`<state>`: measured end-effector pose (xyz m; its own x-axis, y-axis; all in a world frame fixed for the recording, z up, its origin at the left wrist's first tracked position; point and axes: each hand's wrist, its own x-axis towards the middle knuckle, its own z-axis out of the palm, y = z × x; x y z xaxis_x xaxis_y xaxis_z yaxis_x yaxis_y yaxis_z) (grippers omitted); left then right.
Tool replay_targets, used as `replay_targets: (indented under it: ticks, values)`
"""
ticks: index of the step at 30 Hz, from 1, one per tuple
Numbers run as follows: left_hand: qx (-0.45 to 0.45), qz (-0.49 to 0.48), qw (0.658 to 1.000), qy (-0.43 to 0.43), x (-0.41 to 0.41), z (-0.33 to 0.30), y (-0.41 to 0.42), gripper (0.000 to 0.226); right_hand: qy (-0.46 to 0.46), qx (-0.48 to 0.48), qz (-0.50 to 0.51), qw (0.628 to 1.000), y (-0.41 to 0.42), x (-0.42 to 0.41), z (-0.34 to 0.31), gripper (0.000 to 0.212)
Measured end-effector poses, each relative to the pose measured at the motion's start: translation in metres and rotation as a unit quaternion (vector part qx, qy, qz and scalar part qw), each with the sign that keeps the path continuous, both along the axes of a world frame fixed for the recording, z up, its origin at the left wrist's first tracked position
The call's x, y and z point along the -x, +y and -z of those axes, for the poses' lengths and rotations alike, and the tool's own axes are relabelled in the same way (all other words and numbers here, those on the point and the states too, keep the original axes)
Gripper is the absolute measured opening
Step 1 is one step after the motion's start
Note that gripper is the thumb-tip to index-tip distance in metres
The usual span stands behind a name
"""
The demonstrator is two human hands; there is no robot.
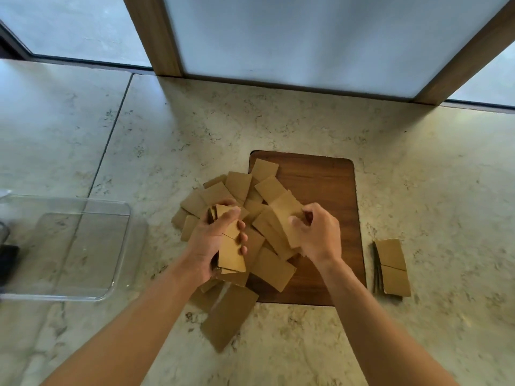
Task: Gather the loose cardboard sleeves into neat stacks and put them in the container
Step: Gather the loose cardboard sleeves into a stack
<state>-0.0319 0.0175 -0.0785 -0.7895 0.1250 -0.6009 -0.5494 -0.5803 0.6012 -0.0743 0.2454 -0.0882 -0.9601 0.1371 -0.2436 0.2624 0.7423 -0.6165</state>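
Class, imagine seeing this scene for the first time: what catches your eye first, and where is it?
A messy pile of cardboard sleeves sprawls mid-counter, partly over a dark wooden board. The left hand grips a gathered stack; the right hand pinches another sleeve. An empty clear container waits at left.

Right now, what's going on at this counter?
A person is sorting cardboard sleeves. The left hand grips a gathered stack of sleeves, while the right hand pinches a sleeve from the loose pile lying across the wooden board. One finished stack lies right of the board. The clear container on the left holds no sleeves.
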Motion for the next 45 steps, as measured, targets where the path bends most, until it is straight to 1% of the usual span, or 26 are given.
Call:
replay_targets:
  ticks: [2, 4, 6, 7, 8, 9, 11, 13, 16, 17, 18, 20, 23, 25, 26, 27, 28, 29, 31, 32, 33, 35, 37, 39, 42, 45]
  values:
    - [0.029, -0.005, 1.000, -0.008, -0.012, -0.004, -0.001, 0.059, -0.006, 0.041, 0.106, 0.993, 0.003, -0.005, -0.008, 0.016]
    - [0.051, 0.000, 0.999, -0.013, -0.022, -0.011, 0.004, 0.070, -0.052, 0.170, 0.174, 0.969, -0.009, -0.021, -0.019, 0.031]
    - [0.095, 0.017, 0.995, -0.011, -0.030, -0.013, 0.014, 0.066, -0.136, 0.243, 0.116, 0.953, -0.032, -0.046, -0.028, 0.042]
    - [0.126, 0.022, 0.992, -0.012, -0.033, -0.011, 0.018, 0.052, -0.170, 0.244, 0.052, 0.954, -0.043, -0.060, -0.028, 0.043]
    - [0.146, 0.024, 0.989, -0.017, -0.036, -0.011, 0.020, 0.039, -0.174, 0.228, 0.002, 0.958, -0.051, -0.072, -0.027, 0.044]
    - [0.141, 0.026, 0.989, -0.022, -0.040, -0.009, 0.020, 0.038, -0.141, 0.198, -0.011, 0.970, -0.053, -0.078, -0.024, 0.046]
    - [0.083, 0.010, 0.996, -0.036, -0.046, -0.007, 0.015, 0.046, -0.048, 0.126, 0.052, 0.990, -0.044, -0.072, -0.015, 0.035]
    - [0.036, -0.016, 0.999, -0.033, -0.052, -0.009, 0.008, 0.042, -0.025, 0.061, 0.077, 0.995, -0.026, -0.062, -0.009, 0.025]
    - [0.017, -0.037, 0.999, -0.012, -0.059, -0.012, 0.000, 0.050, -0.088, -0.080, -0.069, 0.991, -0.018, -0.050, -0.003, 0.062]
    - [0.014, -0.039, 0.999, -0.012, -0.060, -0.011, -0.001, 0.051, -0.080, -0.113, -0.096, 0.986, -0.018, -0.048, 0.000, 0.064]
    - [0.012, -0.038, 0.999, -0.014, -0.062, -0.011, -0.003, 0.049, -0.069, -0.119, -0.088, 0.987, -0.017, -0.045, 0.001, 0.060]
    - [0.020, -0.035, 0.999, -0.014, -0.063, -0.012, -0.003, 0.044, -0.038, -0.075, -0.011, 0.996, -0.010, -0.038, -0.001, 0.041]
    - [0.064, -0.031, 0.997, -0.014, -0.058, -0.014, 0.005, 0.057, -0.003, 0.049, 0.085, 0.995, -0.003, -0.042, -0.013, 0.020]
    - [0.115, -0.003, 0.993, -0.009, -0.053, -0.014, 0.017, 0.063, -0.048, 0.167, 0.080, 0.982, -0.015, -0.056, -0.021, 0.016]
    - [0.150, 0.018, 0.988, -0.007, -0.049, -0.012, 0.025, 0.058, -0.091, 0.213, 0.050, 0.971, -0.022, -0.064, -0.023, 0.015]
    - [0.182, 0.033, 0.983, -0.009, -0.048, -0.010, 0.030, 0.052, -0.131, 0.226, 0.006, 0.965, -0.030, -0.072, -0.022, 0.016]
    - [0.198, 0.039, 0.979, -0.011, -0.047, -0.007, 0.035, 0.047, -0.142, 0.211, -0.025, 0.967, -0.034, -0.077, -0.019, 0.019]
    - [0.200, 0.041, 0.979, -0.018, -0.044, -0.005, 0.039, 0.046, -0.120, 0.180, -0.024, 0.976, -0.031, -0.074, -0.016, 0.022]
    - [0.148, 0.028, 0.988, -0.030, -0.044, -0.003, 0.039, 0.052, -0.037, 0.071, 0.061, 0.995, -0.017, -0.058, -0.010, 0.023]
    - [0.107, 0.013, 0.994, -0.027, -0.045, -0.003, 0.037, 0.056, -0.016, 0.015, 0.104, 0.994, -0.008, -0.049, -0.009, 0.025]
    - [0.082, -0.001, 0.996, -0.021, -0.046, -0.004, 0.035, 0.061, -0.025, -0.034, 0.123, 0.992, 0.001, -0.040, -0.007, 0.038]
    - [0.068, -0.012, 0.998, 0.002, -0.047, -0.004, 0.031, 0.062, -0.083, -0.125, 0.082, 0.985, 0.008, -0.026, 0.000, 0.071]
    - [0.033, -0.023, 0.999, 0.000, -0.044, -0.005, 0.029, 0.053, -0.083, -0.160, 0.042, 0.983, 0.011, -0.017, 0.007, 0.078]
    - [0.004, -0.032, 0.999, -0.028, -0.042, -0.006, 0.028, 0.054, -0.071, -0.114, 0.045, 0.990, 0.019, -0.012, 0.010, 0.071]
    - [0.011, -0.021, 0.998, -0.066, -0.037, -0.009, 0.028, 0.064, -0.069, 0.062, 0.056, 0.994, 0.034, -0.011, 0.004, 0.053]
    - [0.008, -0.001, 0.994, -0.105, -0.032, -0.014, 0.031, 0.069, -0.050, 0.200, 0.022, 0.978, 0.034, -0.014, -0.009, 0.035]
